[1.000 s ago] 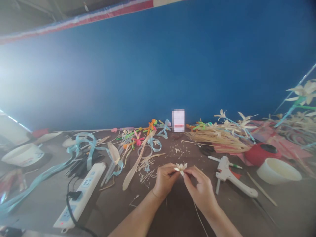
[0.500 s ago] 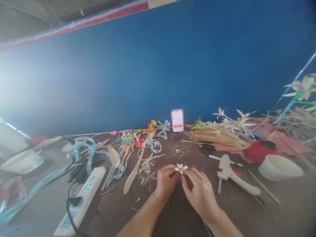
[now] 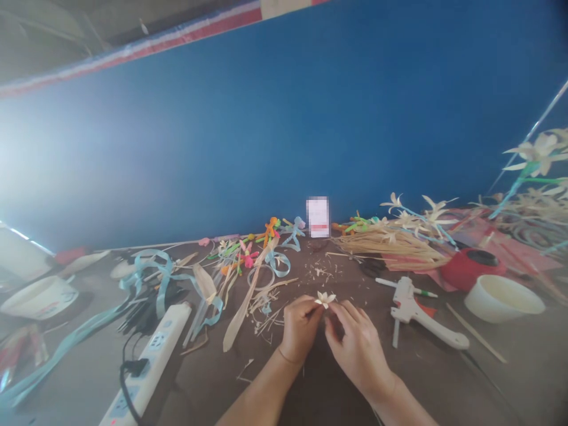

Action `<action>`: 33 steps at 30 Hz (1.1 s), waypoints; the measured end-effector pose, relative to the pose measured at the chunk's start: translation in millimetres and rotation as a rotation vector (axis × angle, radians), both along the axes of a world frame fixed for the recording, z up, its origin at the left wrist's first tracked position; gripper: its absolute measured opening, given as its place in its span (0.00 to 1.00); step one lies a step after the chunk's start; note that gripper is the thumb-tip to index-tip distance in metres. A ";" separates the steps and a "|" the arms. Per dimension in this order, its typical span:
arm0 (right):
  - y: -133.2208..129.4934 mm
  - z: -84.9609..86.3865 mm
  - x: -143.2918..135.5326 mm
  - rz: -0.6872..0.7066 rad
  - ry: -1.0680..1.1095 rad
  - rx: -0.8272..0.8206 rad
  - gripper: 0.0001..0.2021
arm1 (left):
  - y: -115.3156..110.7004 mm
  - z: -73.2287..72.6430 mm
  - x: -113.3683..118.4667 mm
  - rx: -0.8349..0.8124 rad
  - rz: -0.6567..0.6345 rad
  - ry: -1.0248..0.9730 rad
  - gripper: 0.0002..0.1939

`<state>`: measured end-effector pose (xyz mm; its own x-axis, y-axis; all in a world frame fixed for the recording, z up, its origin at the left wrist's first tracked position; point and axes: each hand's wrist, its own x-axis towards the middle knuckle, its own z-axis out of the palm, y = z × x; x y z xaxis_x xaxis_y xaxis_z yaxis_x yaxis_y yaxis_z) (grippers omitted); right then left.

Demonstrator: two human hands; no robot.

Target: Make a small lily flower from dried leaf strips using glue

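A small cream-white craft flower [image 3: 325,299] with pointed petals sits between my two hands, low in the middle of the head view. My left hand [image 3: 302,326] is closed, pinching the flower from beneath at its left side; the stem end is hidden by the fingers. On the other side my right hand [image 3: 355,337] is curled, its fingertips at the flower's right petals and base. To the right of my hands lies a white glue gun [image 3: 410,310]. Left of them are loose dried husk strips [image 3: 242,313] and thin cut scraps.
A white power strip [image 3: 148,361] with a black plug lies at the left, near a pale blue ribbon [image 3: 66,349]. At the right stand a cream bowl [image 3: 503,302] and a red round object [image 3: 470,269]. Finished-looking white flowers [image 3: 437,210], straw bundles [image 3: 390,248] and a blue wall [image 3: 284,130] are behind.
Both hands stay almost in place. The flower has risen very slightly and tilted a little between the fingers. The view has shifted slightly.
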<state>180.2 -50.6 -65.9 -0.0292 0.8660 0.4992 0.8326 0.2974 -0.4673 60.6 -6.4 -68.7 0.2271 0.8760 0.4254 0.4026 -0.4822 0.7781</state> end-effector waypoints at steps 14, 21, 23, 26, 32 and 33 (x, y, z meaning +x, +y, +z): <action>5.8 -10.3 -0.7 0.053 0.204 -0.106 0.12 | 3.3 -2.5 0.7 -0.229 0.032 -0.135 0.07; 9.9 -11.1 0.0 0.077 0.530 -0.171 0.09 | 6.8 -10.2 2.3 -0.551 -0.034 -0.543 0.09; 10.2 -9.9 -0.5 0.087 0.583 -0.179 0.07 | 4.7 -8.3 3.2 -0.592 -0.077 -0.635 0.07; 10.3 -7.1 -0.6 0.110 0.677 -0.205 0.05 | 1.7 -5.5 4.3 -0.635 -0.131 -0.720 0.06; 10.7 -4.1 -0.1 0.107 0.768 -0.250 0.06 | 0.9 -8.3 5.0 -0.654 -0.170 -0.791 0.05; 11.0 -4.6 0.1 0.106 0.779 -0.256 0.06 | 1.1 -9.0 4.7 -0.654 -0.175 -0.793 0.05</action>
